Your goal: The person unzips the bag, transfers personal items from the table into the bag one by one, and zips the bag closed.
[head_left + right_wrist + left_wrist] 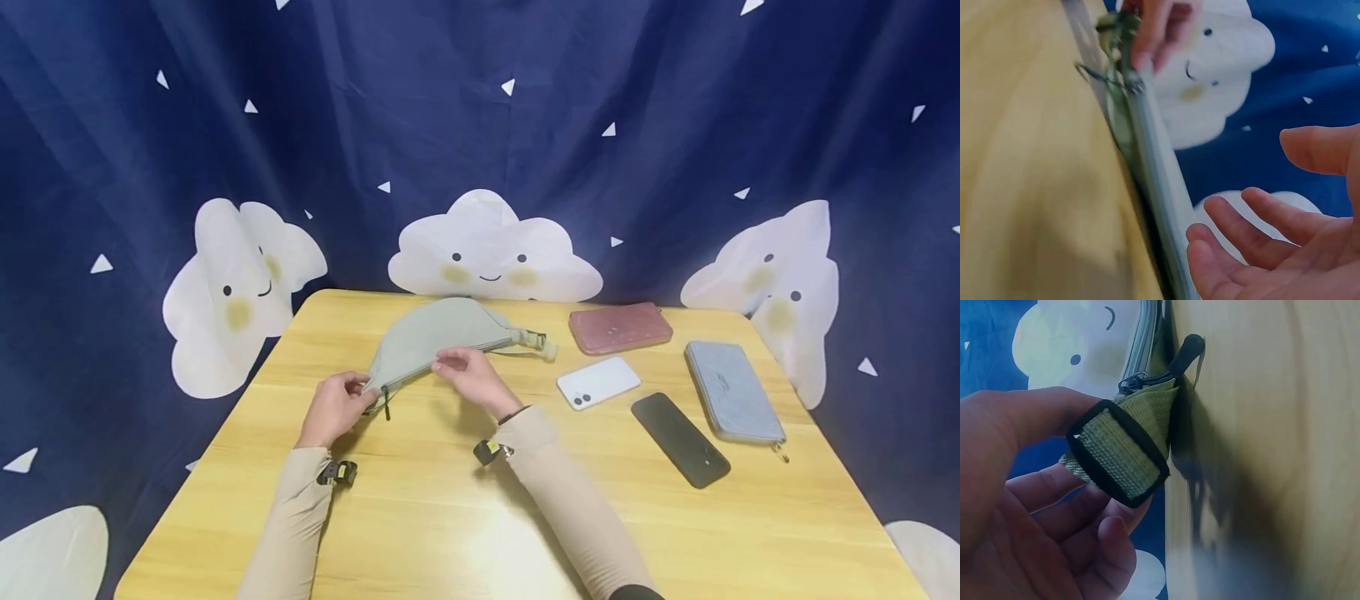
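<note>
The left hand (337, 408) is pinching one end of the belt bag (427, 333); the right hand (476, 382) is holding its fingers spread, the zipper (1151, 162) running beside them.

There is 1 worktop (420, 525), 1 waist bag (427, 335), 1 white phone (598, 383) and 1 black phone (680, 440): 2 phones. Also 1 red wallet (621, 327) and 1 blue-grey wallet (735, 392): 2 wallets. 1 left hand (336, 408), 1 right hand (476, 379).

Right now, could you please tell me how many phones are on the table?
2: the white phone lies near the red wallet; the black phone lies left of the grey-blue wallet. Any inside the bag would be hidden.
</note>
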`<state>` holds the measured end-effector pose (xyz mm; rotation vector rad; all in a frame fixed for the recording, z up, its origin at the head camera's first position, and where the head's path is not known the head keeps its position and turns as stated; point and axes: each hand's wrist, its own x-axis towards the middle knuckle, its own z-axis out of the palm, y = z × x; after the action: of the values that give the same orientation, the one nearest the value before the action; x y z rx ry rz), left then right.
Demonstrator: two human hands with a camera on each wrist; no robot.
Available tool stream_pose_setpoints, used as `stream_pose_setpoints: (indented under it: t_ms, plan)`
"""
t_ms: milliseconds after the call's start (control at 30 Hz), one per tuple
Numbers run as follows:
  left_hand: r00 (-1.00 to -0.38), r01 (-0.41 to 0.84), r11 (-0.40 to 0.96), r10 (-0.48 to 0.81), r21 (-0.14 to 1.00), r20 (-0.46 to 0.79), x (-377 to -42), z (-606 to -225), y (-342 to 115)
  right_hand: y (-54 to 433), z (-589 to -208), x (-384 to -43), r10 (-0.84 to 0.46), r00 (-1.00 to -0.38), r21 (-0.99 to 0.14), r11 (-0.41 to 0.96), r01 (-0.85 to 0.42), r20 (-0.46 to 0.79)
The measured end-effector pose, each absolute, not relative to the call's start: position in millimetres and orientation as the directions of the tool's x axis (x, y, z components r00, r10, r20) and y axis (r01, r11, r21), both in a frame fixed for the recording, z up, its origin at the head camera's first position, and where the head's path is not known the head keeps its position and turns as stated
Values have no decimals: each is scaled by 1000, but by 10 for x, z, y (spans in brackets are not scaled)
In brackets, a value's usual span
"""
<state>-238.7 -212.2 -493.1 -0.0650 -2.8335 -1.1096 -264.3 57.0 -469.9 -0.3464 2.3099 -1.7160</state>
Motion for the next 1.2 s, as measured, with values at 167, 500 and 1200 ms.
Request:
stream_pose_setpoints:
  t_ms: [167,500,1200]
  plan:
    - [-994,72,711,-8,700,111,-2373,-4942,-2146,413,-4807,-2597,-366,-924,-967,253,15,-110]
    - [-992,64,710,-28,701,119,-2346,-4946,-2131,204,-4986,-2469,-476,-857,-981,86,176,-196]
    - [-992,92,682,3,726,123,-2365,-4956,-2095,58,-5052,-2342,-654,-704,-871,-137,471,-278]
